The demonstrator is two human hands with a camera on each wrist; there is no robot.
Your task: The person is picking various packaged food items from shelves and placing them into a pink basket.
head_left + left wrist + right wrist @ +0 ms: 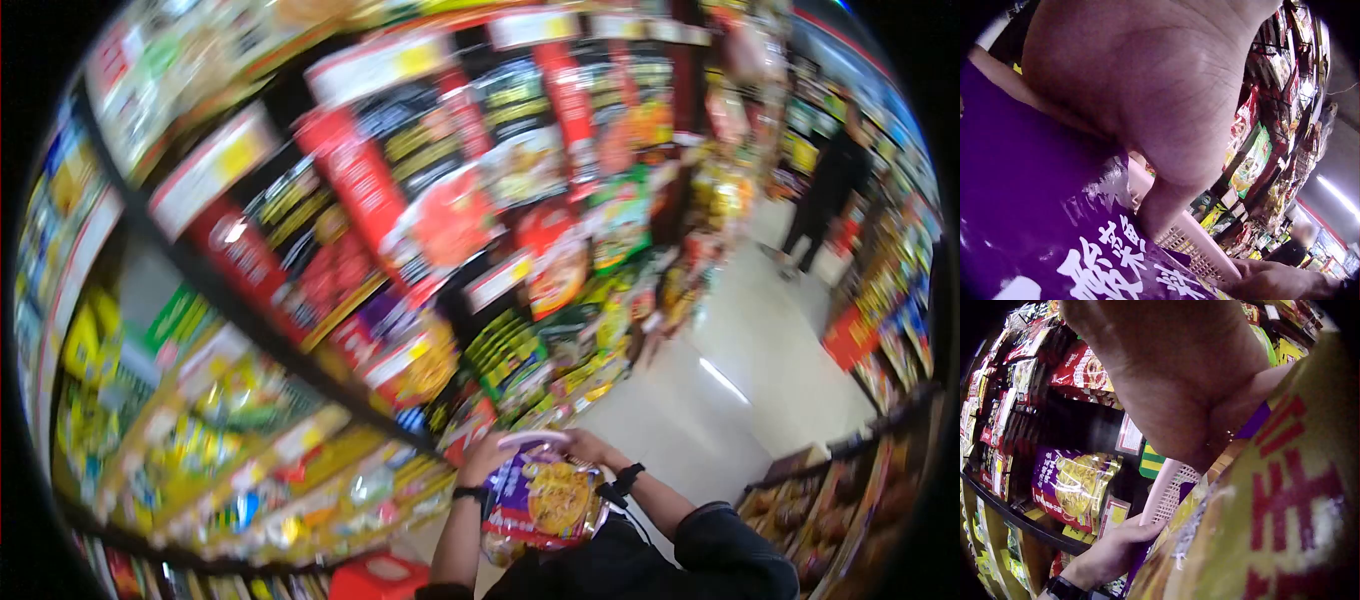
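Observation:
Both hands are at a pink plastic basket (530, 438) with a perforated side, held in front of the body. My left hand (484, 462) grips its left end; in the right wrist view the thumb of that left hand (1116, 547) lies along the basket's rim (1163, 497). At the opposite end my right hand (592, 450) holds the rim, its fingers partly hidden. A purple seasoning packet (520, 495) with a picture of a yellow dish sits in the basket, its glossy purple face (1029, 187) close to the left wrist camera.
Shelves of hanging seasoning packets (440, 200) rise ahead and to the left, with a dark shelf rail (240, 310) in front. A similar purple packet (1072, 487) stands on a shelf. A person in dark clothes (832, 180) stands along the tiled aisle (720, 370). Another shelf (840, 510) lines the right.

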